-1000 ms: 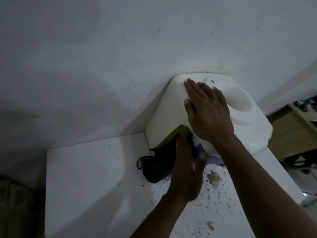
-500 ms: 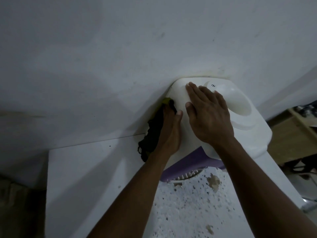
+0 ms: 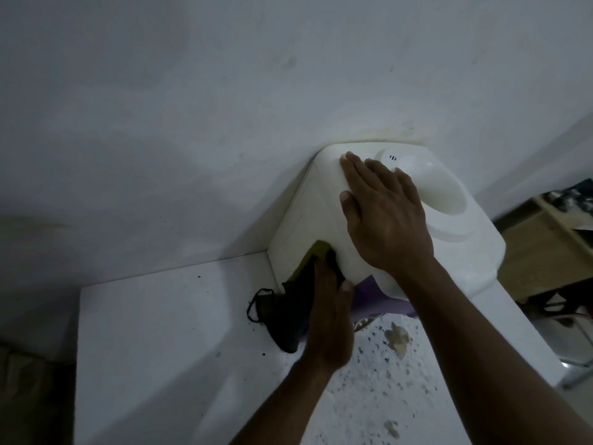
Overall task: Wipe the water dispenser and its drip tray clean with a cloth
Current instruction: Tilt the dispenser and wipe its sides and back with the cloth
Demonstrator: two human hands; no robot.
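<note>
Against the wall (image 3: 192, 123), on the white counter (image 3: 160, 348), stands the water dispenser (image 3: 301, 226). The right hand (image 3: 385, 220) lies flat on its top, fingers straight and close together, pointing at the wall. The left hand (image 3: 327, 319), fingers extended, presses the dark cloth (image 3: 288, 313) against the dispenser's left side, low near the base. The cloth runs diagonally from that side down to the counter, its tail trailing there. Half a second ago, hand and cloth were high by the top rear corner; the right hand has stayed.

left hand (image 3: 329, 319): bare | right hand (image 3: 385, 216): bare | forearms: bare
</note>
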